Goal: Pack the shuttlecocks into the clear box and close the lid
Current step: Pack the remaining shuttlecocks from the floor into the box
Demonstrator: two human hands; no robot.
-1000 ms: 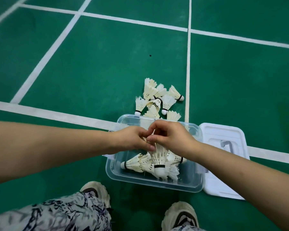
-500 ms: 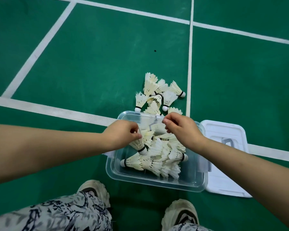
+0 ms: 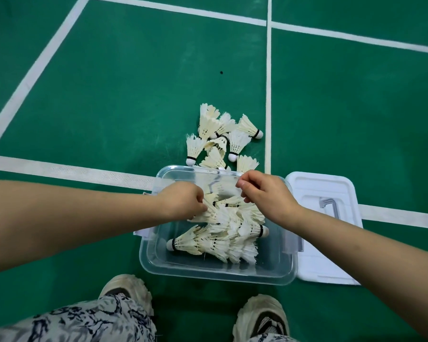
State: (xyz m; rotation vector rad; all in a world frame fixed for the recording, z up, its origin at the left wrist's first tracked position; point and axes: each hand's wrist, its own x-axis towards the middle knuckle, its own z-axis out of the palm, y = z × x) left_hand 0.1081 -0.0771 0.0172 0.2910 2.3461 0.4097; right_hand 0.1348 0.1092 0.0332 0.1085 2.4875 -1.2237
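The clear box [image 3: 215, 274] sits on the green floor between my feet and a pile of loose white shuttlecocks [image 3: 220, 137]. Several shuttlecocks [image 3: 223, 233] lie heaped inside it. My left hand [image 3: 183, 202] is over the box's left side, fingers pinched on a shuttlecock at the heap's top. My right hand [image 3: 267, 193] hovers over the box's far right part, fingers curled, nothing visible in them. The white lid [image 3: 331, 245] lies flat on the floor right of the box.
White court lines [image 3: 84, 172] run under and behind the box. My two shoes [image 3: 260, 317] stand just in front of it. A grey L-shaped handle [image 3: 330, 204] shows on the lid.
The shuttlecock held upright by both hands a second ago now lies in the heap. My hands have parted, the right moving back toward the box's far edge.
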